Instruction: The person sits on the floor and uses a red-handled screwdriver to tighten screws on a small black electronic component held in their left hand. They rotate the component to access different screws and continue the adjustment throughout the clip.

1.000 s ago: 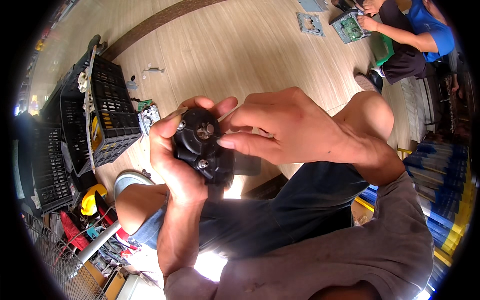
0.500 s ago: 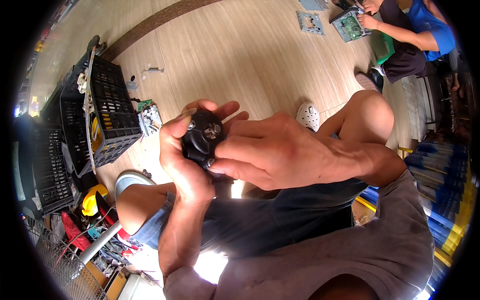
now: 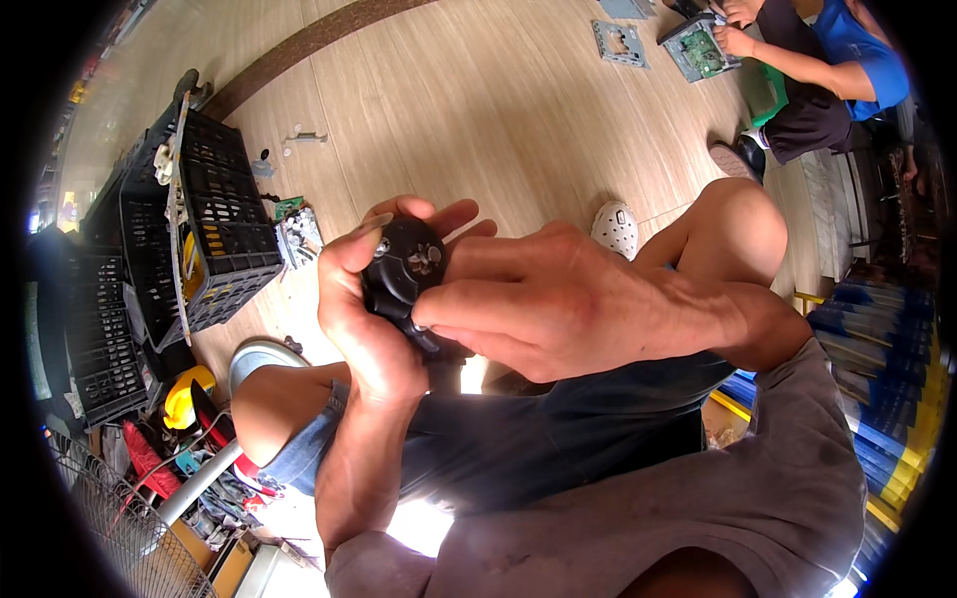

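Between my knees I hold up a rounded black part (image 3: pixel 395 284) with a bright metal fitting (image 3: pixel 425 259) set in its face and a smaller screw-like piece near its upper left edge. My left hand (image 3: pixel 361 334) wraps round it from the left and below, thumb along its upper left side, some fingertips showing behind. From the right, my right hand (image 3: pixel 558 304) presses its bent fingers and thumb together at the part's lower right edge. A small shiny spot shows at these fingertips; what they pinch is mostly hidden. I cannot tell the black part's exact kind.
Black plastic crates (image 3: pixel 224 224) stand at the left. On the tiled floor lie a circuit board with small parts (image 3: pixel 297 234) and a metal frame (image 3: pixel 621 45). At the far right, a co-worker's hands (image 3: pixel 736 38) work on an opened device (image 3: pixel 701 52). Blue-and-yellow stacks (image 3: pixel 877 369) line the right.
My right fingertips have shifted slightly on the part's lower edge, the index finger moving down and left and the thumb now mostly hidden. My left hand keeps its grip.
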Tool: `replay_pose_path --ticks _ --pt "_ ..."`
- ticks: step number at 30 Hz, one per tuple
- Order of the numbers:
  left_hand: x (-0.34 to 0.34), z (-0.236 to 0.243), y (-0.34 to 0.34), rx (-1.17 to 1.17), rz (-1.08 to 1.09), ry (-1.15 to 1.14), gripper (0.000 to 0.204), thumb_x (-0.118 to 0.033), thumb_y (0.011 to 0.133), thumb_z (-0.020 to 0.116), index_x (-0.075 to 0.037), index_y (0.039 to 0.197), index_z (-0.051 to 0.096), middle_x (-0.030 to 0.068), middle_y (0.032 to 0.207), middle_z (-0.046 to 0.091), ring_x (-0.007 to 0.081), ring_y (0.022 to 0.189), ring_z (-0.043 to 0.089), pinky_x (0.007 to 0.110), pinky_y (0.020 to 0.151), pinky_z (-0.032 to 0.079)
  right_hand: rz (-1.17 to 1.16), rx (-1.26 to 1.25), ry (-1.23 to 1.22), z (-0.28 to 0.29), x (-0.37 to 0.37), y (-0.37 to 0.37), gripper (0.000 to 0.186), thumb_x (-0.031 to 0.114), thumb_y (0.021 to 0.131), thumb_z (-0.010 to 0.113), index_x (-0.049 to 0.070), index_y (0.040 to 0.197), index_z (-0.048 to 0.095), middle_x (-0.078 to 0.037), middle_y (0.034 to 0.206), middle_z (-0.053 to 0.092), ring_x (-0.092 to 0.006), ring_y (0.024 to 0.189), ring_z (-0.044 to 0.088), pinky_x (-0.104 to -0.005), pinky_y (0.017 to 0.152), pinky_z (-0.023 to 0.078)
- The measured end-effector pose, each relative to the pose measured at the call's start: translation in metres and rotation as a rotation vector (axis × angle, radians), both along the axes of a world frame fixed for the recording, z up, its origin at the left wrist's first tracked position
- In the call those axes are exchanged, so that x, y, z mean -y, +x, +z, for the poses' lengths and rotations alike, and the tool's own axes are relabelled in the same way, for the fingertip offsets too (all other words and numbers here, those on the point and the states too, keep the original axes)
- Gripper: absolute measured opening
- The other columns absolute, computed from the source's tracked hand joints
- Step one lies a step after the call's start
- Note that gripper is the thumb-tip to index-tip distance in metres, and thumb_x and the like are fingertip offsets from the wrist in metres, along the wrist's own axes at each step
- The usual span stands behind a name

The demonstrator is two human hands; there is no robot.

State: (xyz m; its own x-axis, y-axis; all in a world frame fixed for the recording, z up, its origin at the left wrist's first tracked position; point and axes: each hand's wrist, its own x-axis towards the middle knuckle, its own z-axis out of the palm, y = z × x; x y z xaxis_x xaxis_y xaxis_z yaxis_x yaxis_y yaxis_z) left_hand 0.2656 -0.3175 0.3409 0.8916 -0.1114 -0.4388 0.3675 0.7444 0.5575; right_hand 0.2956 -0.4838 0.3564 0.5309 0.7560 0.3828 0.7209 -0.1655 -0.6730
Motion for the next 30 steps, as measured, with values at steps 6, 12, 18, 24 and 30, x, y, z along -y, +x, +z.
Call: replay_pose_path --ticks 6,12,18,24,30 --pt "-0.0027 -0.0031 -0.0005 0.043 -0.019 0.022 0.048 -0.043 0.090 0.042 -0.003 0.111 0.059 0.0276 0.118 0.065 0.0379 0.107 0.065 0.045 0.098 0.051 -0.053 -0.039 0.080 0.0012 -0.0024 -0.0010 0.025 0.013 0.081 0.080 0.005 0.100 0.066 -0.005 0.084 0.061 -0.0213 0.066 0.064 -0.0325 0.050 0.050" --pt "-0.0018 -0.0020 -0.0005 0.038 -0.008 0.006 0.047 -0.043 0.090 0.042 -0.004 0.110 0.059 0.0277 0.119 0.065 0.0354 0.105 0.065 0.043 0.098 0.050 -0.071 -0.014 -0.055 0.0021 -0.0012 0.0002 0.022 0.017 0.081 0.080 0.004 0.090 0.066 -0.007 0.081 0.059 -0.0237 0.063 0.062 -0.0348 0.049 0.049" --pt "0.0025 -0.0024 0.0002 0.021 -0.012 0.002 0.047 -0.043 0.090 0.042 -0.004 0.109 0.059 0.0268 0.117 0.066 0.0375 0.105 0.065 0.045 0.097 0.051 -0.108 0.005 0.039 -0.0029 -0.0061 -0.0024 0.018 0.012 0.083 0.077 0.004 0.092 0.064 -0.007 0.079 0.057 -0.0232 0.061 0.061 -0.0351 0.049 0.049" --pt "0.0008 -0.0018 0.0005 0.002 0.002 -0.006 0.047 -0.043 0.089 0.043 -0.004 0.109 0.059 0.0265 0.117 0.066 0.0391 0.105 0.065 0.047 0.097 0.051 -0.041 -0.048 0.017 0.0030 -0.0021 -0.0017 0.019 0.007 0.082 0.076 0.005 0.098 0.065 -0.005 0.084 0.059 -0.0228 0.065 0.062 -0.0338 0.050 0.050" --pt "0.0006 0.0002 0.0000 0.002 -0.007 -0.013 0.047 -0.042 0.089 0.043 -0.003 0.109 0.059 0.0264 0.115 0.066 0.0406 0.104 0.066 0.048 0.096 0.052 0.009 -0.054 -0.011 0.0015 -0.0004 -0.0012 0.027 0.003 0.077 0.077 0.006 0.102 0.066 -0.003 0.087 0.060 -0.0206 0.068 0.063 -0.0319 0.052 0.051"
